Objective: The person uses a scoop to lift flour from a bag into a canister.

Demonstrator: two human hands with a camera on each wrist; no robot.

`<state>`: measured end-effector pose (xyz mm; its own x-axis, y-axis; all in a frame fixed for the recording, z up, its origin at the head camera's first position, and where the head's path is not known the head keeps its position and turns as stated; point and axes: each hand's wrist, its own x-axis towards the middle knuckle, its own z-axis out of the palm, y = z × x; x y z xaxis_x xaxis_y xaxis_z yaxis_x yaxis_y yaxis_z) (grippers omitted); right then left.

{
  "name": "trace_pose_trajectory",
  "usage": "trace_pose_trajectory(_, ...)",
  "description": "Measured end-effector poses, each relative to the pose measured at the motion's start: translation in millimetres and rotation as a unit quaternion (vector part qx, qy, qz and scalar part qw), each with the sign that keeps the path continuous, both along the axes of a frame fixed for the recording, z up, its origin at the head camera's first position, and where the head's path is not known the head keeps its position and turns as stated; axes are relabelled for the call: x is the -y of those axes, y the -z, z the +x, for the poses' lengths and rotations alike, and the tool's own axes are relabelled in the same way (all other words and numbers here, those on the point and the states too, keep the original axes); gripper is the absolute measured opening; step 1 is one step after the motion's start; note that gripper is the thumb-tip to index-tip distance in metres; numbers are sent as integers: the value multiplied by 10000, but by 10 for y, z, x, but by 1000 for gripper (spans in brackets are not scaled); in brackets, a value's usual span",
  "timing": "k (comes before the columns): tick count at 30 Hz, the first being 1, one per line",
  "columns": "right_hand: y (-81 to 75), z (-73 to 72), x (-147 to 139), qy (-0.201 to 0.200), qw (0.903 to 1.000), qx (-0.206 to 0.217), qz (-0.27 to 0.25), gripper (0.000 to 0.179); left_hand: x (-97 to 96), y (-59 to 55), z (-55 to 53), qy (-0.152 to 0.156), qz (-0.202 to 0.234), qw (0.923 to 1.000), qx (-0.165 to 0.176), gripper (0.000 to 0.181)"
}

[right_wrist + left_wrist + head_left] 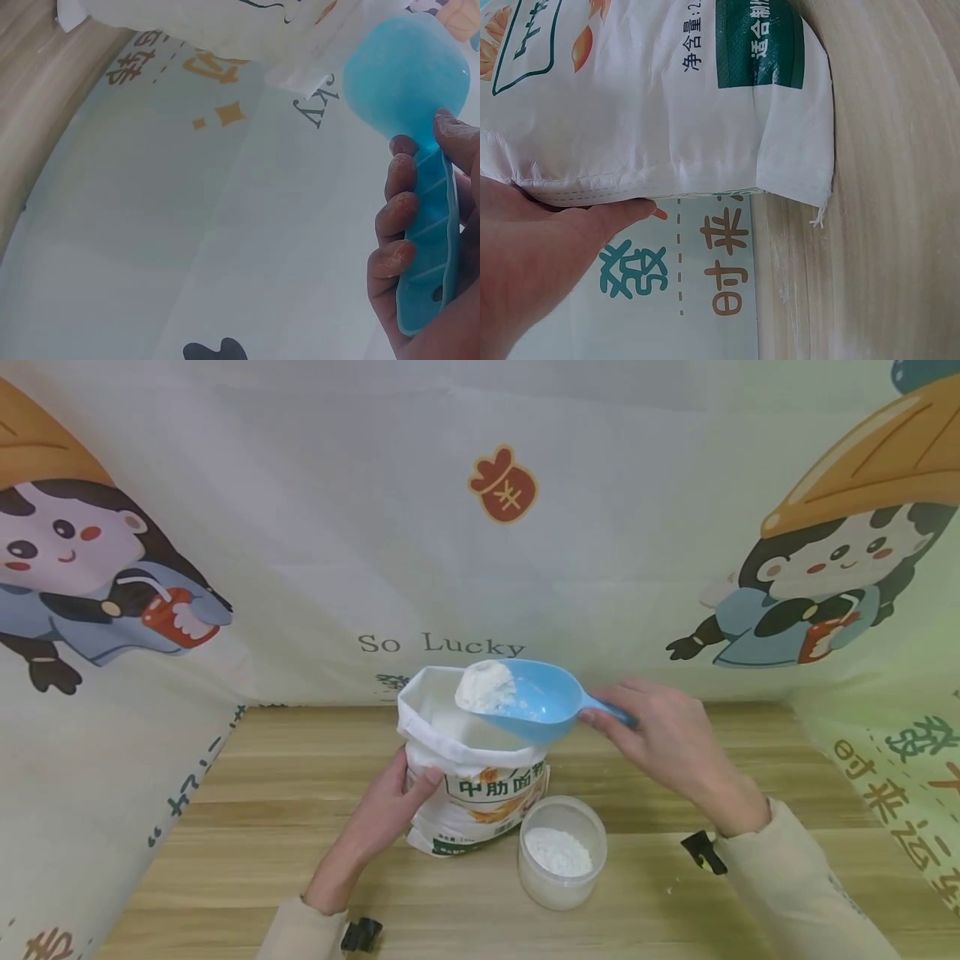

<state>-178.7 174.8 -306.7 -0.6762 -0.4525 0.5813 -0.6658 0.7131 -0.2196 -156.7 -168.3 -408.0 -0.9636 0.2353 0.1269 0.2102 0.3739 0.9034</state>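
My right hand (667, 739) grips the ribbed handle of a blue scoop (551, 693), its fingers curled round it in the right wrist view and the fingertips dusted white. White flour (483, 687) is heaped at the scoop's front end, above the open mouth of a white flour bag (431, 818). The bag stands upright with its rim folded outward. My left hand (386, 797) holds the bag's left side near the top, thumb on the front; its other fingers are hidden behind the bag. In the left wrist view, the hand (562, 240) lies along the bag's seamed edge.
A clear round tub (561, 893) with white flour (558, 852) in it stands on the wooden table (262, 827), just right of the bag's base. A printed cloth (360, 527) hangs behind and at both sides. Small white specks lie right of the tub.
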Motion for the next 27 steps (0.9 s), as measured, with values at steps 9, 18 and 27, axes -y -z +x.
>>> trace_pose_trajectory(9,29,17,-53,-1,10000,-77,-59,19,3,23,17,20,26,10000,63,66)
trace_pose_trajectory(18,2,57,-143,-12,9998,-105,-143,20,-6,11,15,48,76,9999,46,73)
trace_pose_trajectory(27,5,91,-290,-41,9993,-267,-244,23,-12,4,-2,-24,-3,10000,11,73)
